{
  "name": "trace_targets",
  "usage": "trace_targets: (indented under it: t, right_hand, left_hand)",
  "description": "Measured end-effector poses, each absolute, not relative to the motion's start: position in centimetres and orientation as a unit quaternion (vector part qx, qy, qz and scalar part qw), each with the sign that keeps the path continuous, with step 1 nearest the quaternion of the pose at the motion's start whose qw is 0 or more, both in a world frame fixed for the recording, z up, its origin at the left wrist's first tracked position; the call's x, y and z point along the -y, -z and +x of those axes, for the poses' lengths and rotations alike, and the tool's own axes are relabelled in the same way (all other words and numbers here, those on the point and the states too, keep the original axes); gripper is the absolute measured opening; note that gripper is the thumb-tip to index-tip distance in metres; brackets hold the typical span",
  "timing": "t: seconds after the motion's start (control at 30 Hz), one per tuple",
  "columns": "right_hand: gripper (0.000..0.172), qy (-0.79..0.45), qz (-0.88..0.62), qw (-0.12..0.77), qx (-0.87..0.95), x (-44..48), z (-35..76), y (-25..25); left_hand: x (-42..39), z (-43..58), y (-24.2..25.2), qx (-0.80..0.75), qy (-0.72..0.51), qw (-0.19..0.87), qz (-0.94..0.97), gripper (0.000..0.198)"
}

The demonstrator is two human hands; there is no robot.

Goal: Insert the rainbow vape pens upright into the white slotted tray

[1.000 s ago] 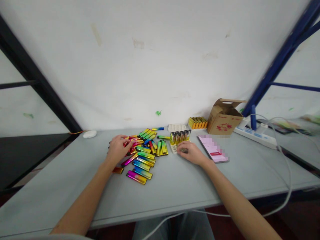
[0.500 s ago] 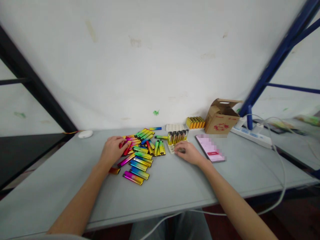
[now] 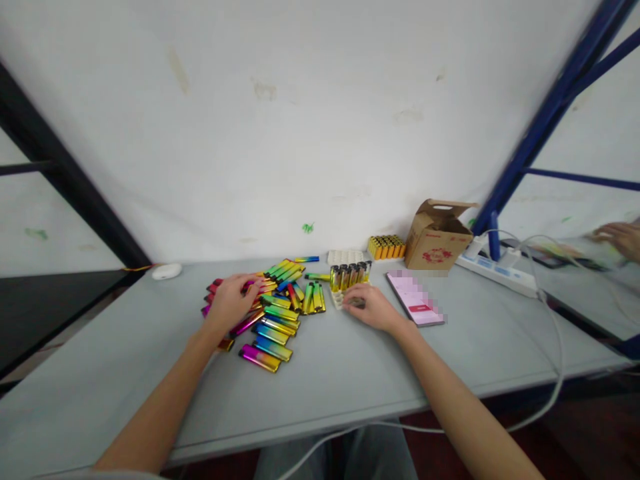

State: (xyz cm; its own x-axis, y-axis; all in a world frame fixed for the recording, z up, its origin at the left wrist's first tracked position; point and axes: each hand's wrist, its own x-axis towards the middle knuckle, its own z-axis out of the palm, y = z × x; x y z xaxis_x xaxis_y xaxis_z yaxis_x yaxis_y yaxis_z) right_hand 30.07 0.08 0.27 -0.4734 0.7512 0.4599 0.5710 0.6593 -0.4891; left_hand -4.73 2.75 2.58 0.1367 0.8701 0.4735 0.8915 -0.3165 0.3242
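A loose pile of shiny, multicoloured lighters (image 3: 276, 312) lies on the table at left of centre. My left hand (image 3: 233, 301) rests over the pile's left side, thumb and fingers closing on a reddish lighter (image 3: 248, 285) partly hidden by them. To the right, a small white holed tray (image 3: 338, 300) has several gold lighters (image 3: 350, 275) standing upright in its back part. My right hand (image 3: 371, 307) is at the tray's near right side, with its fingers curled around the edge. Part of the tray is covered by that hand.
A phone (image 3: 415, 300) lies right of my right hand. Behind are another white tray (image 3: 346, 256), a block of yellow-orange upright lighters (image 3: 387, 247) and an open cardboard box (image 3: 436, 243). A power strip (image 3: 500, 272) with white cables lies farther right. Another person's hand (image 3: 623, 239) shows at the right edge.
My left hand has shifted slightly right over the pile, uncovering lighters at its left. My right hand stays by the tray. Another person's hand has come into view at the far right.
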Motion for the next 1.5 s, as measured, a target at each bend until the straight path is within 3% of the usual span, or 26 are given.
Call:
trace_targets:
  t: [0.17,0.53,0.9,1.0,1.23,1.33,1.5]
  right_hand:
    - [0.009,-0.144,-0.394,0.324,0.848,-0.2,30.1,-0.2]
    - [0.011,-0.150,-0.392,0.335,0.844,-0.3,29.9,-0.4]
    - [0.011,-0.134,-0.390,0.331,0.849,-0.3,29.7,0.1]
    - [0.011,-0.124,-0.388,0.327,0.853,-0.4,29.7,0.4]
    - [0.014,-0.098,-0.384,0.326,0.858,-0.7,28.7,0.9]
    - [0.014,-0.086,-0.402,0.318,0.854,-0.9,27.7,1.1]
    - [0.014,-0.085,-0.421,0.322,0.844,-0.7,26.8,1.2]
  left_hand:
    - [-4.4,0.0,-4.6,0.503,0.270,0.002,-0.821,0.037]
    - [-9.1,6.0,-4.9,0.443,0.041,0.019,-0.895,0.041]
    - [-10.4,5.6,-3.3,0.440,0.073,0.015,-0.895,0.024]
    - [-10.7,5.3,-3.5,0.442,0.127,0.008,-0.888,0.028]
    - [-7.4,3.0,-5.1,0.443,0.443,-0.068,-0.776,0.042]
    - [-5.0,1.8,-5.2,0.459,0.531,-0.148,-0.696,0.052]
    - [-2.7,1.4,-4.7,0.432,0.565,-0.313,-0.629,0.064]
